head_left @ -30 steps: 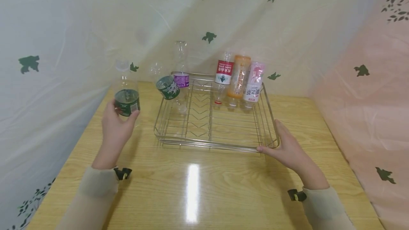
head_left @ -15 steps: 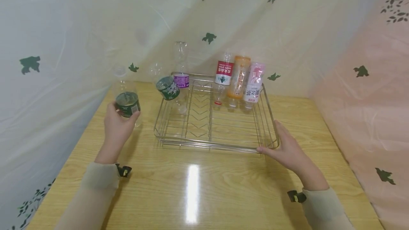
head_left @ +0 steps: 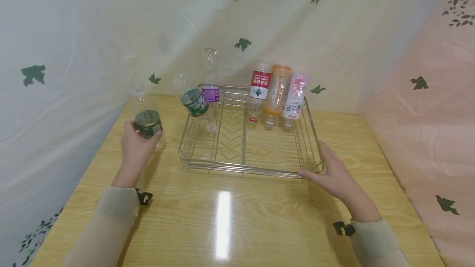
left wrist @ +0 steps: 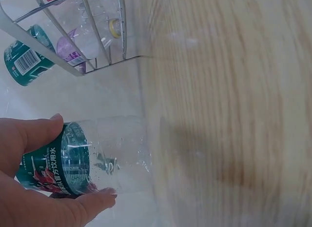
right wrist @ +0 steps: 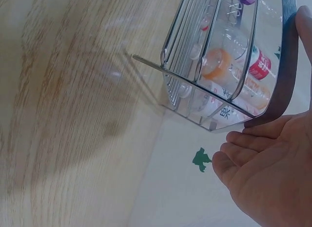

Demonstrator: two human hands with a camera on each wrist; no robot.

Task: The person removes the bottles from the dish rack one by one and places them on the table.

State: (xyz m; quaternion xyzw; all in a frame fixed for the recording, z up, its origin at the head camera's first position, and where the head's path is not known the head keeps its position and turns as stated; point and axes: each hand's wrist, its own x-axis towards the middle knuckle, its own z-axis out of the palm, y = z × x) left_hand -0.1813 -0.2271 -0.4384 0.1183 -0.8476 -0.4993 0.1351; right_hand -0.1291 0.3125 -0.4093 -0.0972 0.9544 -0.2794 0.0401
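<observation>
My left hand (head_left: 139, 147) grips a clear plastic bottle with a green label (head_left: 148, 123), thumb on one side and fingers on the other. It stands roughly upright at the left of the table, cap end up; whether its base touches the wood I cannot tell. My right hand (head_left: 335, 174) holds the front right corner of a metal wire rack (head_left: 243, 169), thumb on the front rim and fingers along the right side. Leaning at the rack's back left are another green-labelled bottle (head_left: 194, 102) and a purple-labelled bottle (head_left: 210, 93), upside down.
Inside the rack's back right, a red-labelled bottle (head_left: 260, 85), an orange bottle (head_left: 277, 90) and a pink-and-white bottle (head_left: 295, 94) lean neck-down. Wood-grain table (head_left: 178, 226) lies in front. A patterned cloth (head_left: 326, 32) hangs behind and at both sides.
The green-labelled bottle in my left hand has come down a little toward the table. My right hand and the rack have stayed where they were.
</observation>
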